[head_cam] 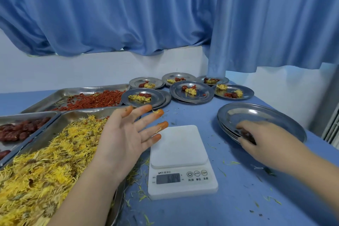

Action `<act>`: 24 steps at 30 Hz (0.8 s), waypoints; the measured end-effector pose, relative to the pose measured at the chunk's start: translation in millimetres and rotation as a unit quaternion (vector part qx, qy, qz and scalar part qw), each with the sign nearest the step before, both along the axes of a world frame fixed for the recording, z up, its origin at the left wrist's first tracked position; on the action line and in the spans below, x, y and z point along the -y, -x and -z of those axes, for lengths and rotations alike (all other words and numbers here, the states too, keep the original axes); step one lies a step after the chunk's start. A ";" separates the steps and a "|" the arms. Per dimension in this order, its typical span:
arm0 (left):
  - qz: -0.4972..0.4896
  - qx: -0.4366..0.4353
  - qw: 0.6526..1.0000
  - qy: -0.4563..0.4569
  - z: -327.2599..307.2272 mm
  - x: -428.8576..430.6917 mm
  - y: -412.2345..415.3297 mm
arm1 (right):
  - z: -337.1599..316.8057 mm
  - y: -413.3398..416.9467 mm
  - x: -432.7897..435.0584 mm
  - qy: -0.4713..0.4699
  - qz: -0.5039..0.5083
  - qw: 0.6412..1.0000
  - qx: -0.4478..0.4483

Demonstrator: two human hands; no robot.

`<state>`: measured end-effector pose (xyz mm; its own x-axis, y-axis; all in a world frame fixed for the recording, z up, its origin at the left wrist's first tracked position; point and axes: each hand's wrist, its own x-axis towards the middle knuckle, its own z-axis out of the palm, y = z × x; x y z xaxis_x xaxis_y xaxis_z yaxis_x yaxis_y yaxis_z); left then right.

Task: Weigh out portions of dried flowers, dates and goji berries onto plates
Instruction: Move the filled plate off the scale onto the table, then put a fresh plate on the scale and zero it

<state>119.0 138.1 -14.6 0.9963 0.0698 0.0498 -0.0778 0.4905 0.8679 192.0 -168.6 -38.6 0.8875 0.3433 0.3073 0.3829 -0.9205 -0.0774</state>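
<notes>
The top plate (256, 115) lies under my right hand (262, 139). My fingers curl over its near rim and hold it. The plate is round, shiny and silver, and a small dark red bit shows under my fingers. My left hand (124, 134) is wide open with orange fingertips, above the edge of the yellow flower tray (45, 161) and the white scale (180, 159). Filled plates (201, 95) sit past both hands.
</notes>
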 end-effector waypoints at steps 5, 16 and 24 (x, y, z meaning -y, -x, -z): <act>0.006 0.003 1.000 -0.011 1.3 -1.1 -0.8 | 1.2 4.2 -7.2 -0.001 0.030 0.999 0.032; -0.026 0.007 1.000 -0.006 3.3 -1.7 -1.6 | -7.8 0.0 1.0 -0.081 -0.023 0.959 0.271; -0.188 0.006 0.982 0.023 3.4 -5.5 0.3 | -1.5 22.1 -27.3 -0.092 -0.252 0.867 0.420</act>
